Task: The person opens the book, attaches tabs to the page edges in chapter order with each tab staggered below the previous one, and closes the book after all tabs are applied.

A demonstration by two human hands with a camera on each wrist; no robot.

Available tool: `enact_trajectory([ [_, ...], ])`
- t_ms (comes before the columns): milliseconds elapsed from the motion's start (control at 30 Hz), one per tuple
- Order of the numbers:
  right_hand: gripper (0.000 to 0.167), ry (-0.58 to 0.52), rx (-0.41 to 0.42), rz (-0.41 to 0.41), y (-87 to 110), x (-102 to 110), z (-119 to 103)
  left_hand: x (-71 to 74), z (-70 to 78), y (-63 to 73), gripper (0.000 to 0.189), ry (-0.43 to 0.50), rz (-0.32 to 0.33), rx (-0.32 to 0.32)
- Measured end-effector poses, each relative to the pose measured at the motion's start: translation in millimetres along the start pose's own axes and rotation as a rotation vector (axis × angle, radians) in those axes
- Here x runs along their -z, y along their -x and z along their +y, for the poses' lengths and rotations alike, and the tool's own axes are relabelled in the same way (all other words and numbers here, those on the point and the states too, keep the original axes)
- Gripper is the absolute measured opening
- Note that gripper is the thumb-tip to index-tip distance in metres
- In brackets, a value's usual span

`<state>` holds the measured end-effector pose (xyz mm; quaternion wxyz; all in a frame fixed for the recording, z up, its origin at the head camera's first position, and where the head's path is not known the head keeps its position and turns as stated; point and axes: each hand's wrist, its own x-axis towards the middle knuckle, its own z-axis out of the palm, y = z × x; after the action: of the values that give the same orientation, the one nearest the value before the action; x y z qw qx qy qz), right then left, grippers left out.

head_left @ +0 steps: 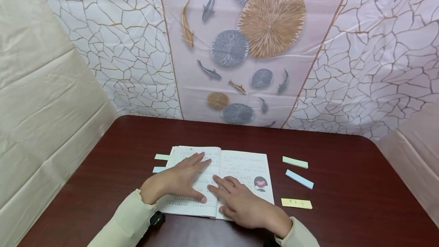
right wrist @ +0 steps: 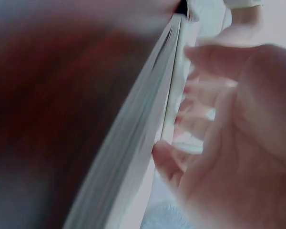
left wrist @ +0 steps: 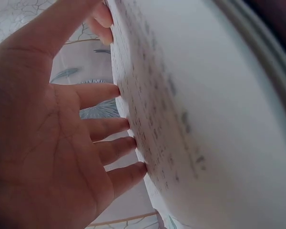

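Note:
An open book with printed pages lies near the front of the table. My left hand is spread over its left page, and the left wrist view shows those straight fingertips touching the paper. On the lower part of the right page, close to the middle fold, rests my right hand with fingers extended. In the right wrist view the right hand touches the book beside its thick page edges. A pale green tab and a light blue tab stick out from the book's left side.
Right of the book lie a green sticky-note strip, a blue strip and a yellow strip with writing on it. The dark red table meets a patterned cloth backdrop at the back.

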<state>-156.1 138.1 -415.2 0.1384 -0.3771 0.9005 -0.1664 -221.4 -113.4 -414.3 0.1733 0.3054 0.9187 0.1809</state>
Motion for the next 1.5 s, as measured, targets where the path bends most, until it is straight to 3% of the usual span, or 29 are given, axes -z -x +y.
enact_trajectory([
  [200,0.055,-0.161,0.051,0.005,2.5,8,12,-2.6,2.4,-1.1,0.116,-0.003,-0.032,0.038],
  [367,0.055,-0.292,-0.046,0.121,2.0,20,24,-3.4,4.7,-1.7,0.117,0.021,-0.064,0.064],
  [500,0.063,-0.239,-0.186,0.218,3.8,29,40,-4.9,4.2,-3.2,0.118,0.040,-0.076,0.075],
  [700,0.080,-0.077,-0.346,0.282,16.2,40,66,-6.1,4.7,-5.2,0.119,0.029,-0.082,0.079],
  [867,0.093,-0.046,-0.459,0.203,25.8,45,78,-5.7,4.6,-4.2,0.118,0.017,-0.094,0.081],
  [1033,0.099,-0.046,-0.502,0.105,29.3,44,83,-5.3,3.8,-3.3,0.117,0.018,-0.094,0.066],
  [1300,0.093,-0.033,-0.570,0.081,25.4,40,81,-6.7,0.8,-3.9,0.117,0.027,-0.088,0.051],
  [1500,0.093,-0.020,-0.566,0.082,25.2,41,77,-5.6,2.2,-2.4,0.118,0.026,-0.085,0.046],
])
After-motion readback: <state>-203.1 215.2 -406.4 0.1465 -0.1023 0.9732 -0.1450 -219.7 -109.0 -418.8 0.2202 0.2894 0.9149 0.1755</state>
